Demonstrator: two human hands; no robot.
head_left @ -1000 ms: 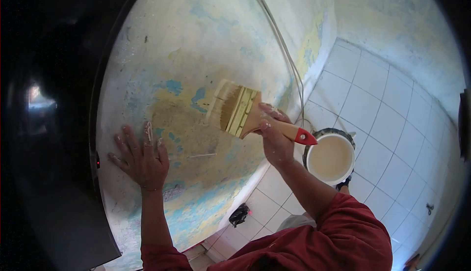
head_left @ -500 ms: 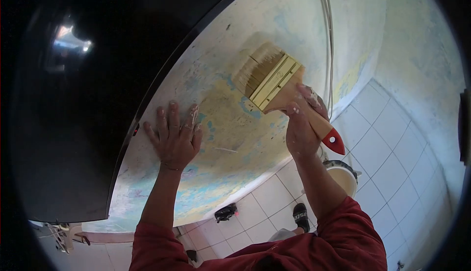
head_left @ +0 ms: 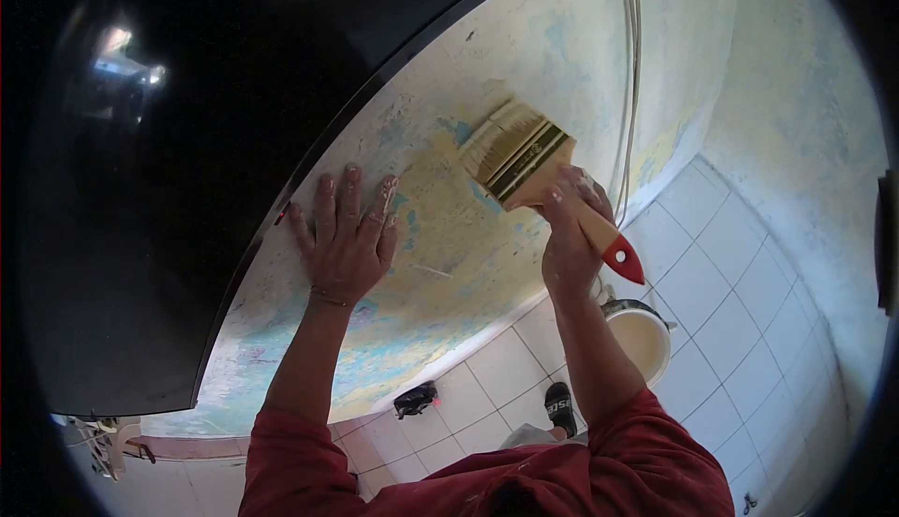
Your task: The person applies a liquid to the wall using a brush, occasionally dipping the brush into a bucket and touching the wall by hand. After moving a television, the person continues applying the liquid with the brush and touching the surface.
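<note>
A wide paintbrush (head_left: 530,156) with pale bristles, a metal band and a red-tipped wooden handle is gripped in my right hand (head_left: 573,236). Its bristles lie against the patchy wall (head_left: 440,199), where blue and yellow show through worn paint. My left hand (head_left: 348,241) rests flat on the same wall with fingers spread, close to the edge of a large black glossy panel (head_left: 187,189). White smears mark the fingers of both hands.
On the tiled floor (head_left: 716,297) below stands a bucket (head_left: 646,344) of cream-coloured liquid. Pale cables (head_left: 629,96) run down the wall at right. A black bag-like item (head_left: 415,399) lies by the wall's foot, and tangled cords (head_left: 112,447) sit at lower left.
The brush has tilted, its metal band now darker and its bristles flatter against the wall. The whole view has shifted slightly; my left hand is still flat on the wall.
</note>
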